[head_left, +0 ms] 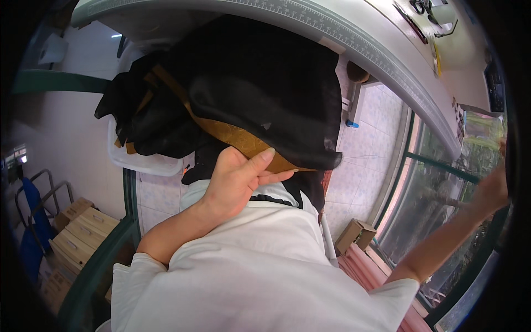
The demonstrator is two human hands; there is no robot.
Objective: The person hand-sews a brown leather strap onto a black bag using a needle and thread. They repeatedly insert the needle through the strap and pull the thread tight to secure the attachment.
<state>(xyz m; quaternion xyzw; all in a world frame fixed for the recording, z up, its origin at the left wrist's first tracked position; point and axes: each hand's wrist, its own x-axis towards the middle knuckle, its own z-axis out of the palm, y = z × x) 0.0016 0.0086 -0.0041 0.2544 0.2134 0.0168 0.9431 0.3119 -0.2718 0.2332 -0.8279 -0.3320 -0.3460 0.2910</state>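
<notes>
Black fabric (271,77), thin and glossy in places, is draped over my lap below the table edge. Along its near side runs a gold-brown patterned band (238,137). My left hand (235,177) is closed on this band, thumb on top and fingers underneath. Far out to the right reaches my right hand (494,185), smeared by motion and cut off by the dark rim of the picture. Its fingers are hidden, and whether it holds anything does not show.
A grey table edge with ruler marks (310,25) curves across the top. Under the fabric's left end stands a clear plastic tub (146,162). Dark glasses (417,6) lie on the table at upper right. A cardboard box (354,235) sits beside the window at right.
</notes>
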